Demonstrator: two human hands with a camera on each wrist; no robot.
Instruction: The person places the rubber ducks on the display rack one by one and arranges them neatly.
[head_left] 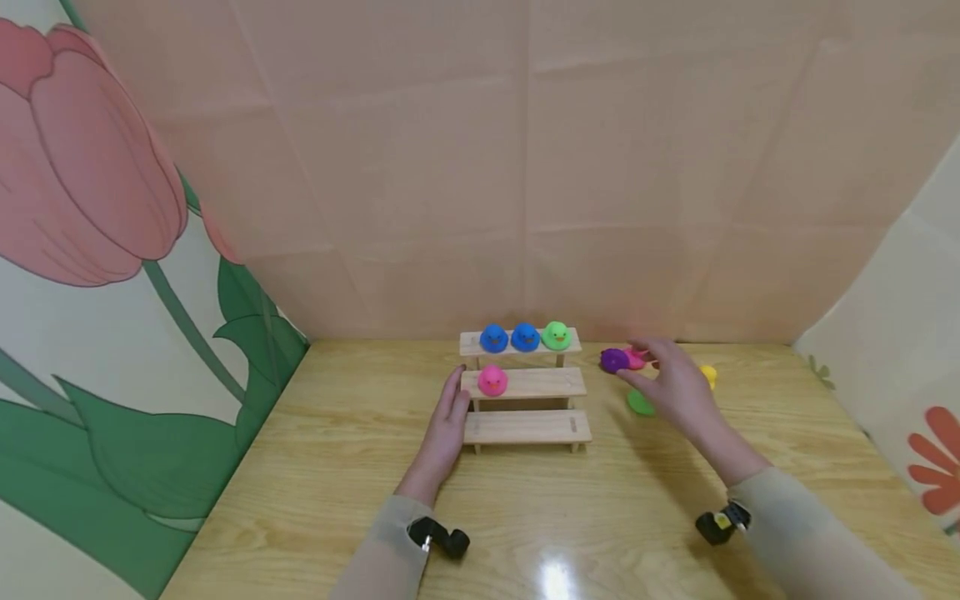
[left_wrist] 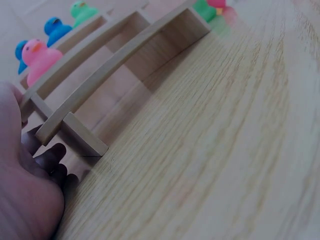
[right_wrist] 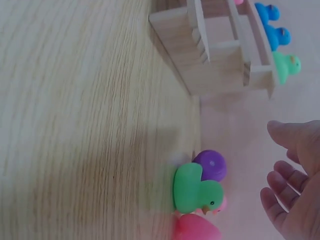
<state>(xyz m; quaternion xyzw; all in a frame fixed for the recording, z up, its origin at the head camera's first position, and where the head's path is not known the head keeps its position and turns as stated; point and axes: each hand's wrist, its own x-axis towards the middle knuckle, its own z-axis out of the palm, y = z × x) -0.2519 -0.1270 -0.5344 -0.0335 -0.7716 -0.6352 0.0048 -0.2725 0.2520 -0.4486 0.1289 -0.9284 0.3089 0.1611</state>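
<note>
A three-step wooden stand (head_left: 528, 427) stands on the table. My left hand (head_left: 448, 421) is at its left end; in the left wrist view the curled fingers (left_wrist: 50, 157) hold the end beside a leg. Two blue ducks, one blue duck (head_left: 526, 337) in the middle, and a green duck (head_left: 557, 336) sit on the top step. A pink duck (head_left: 492, 380) sits at the left of the middle step. My right hand (head_left: 678, 390) hovers above loose ducks with fingers spread and nothing held. Near it lie a purple duck (head_left: 613, 361), a green duck (right_wrist: 189, 190) and a pink duck (right_wrist: 197, 229).
A yellow duck (head_left: 708, 377) shows partly behind the right hand. The wooden table (head_left: 517, 508) meets a pinkish cloth backdrop (head_left: 525, 208). Flower-printed panels (head_left: 112, 350) stand at the sides.
</note>
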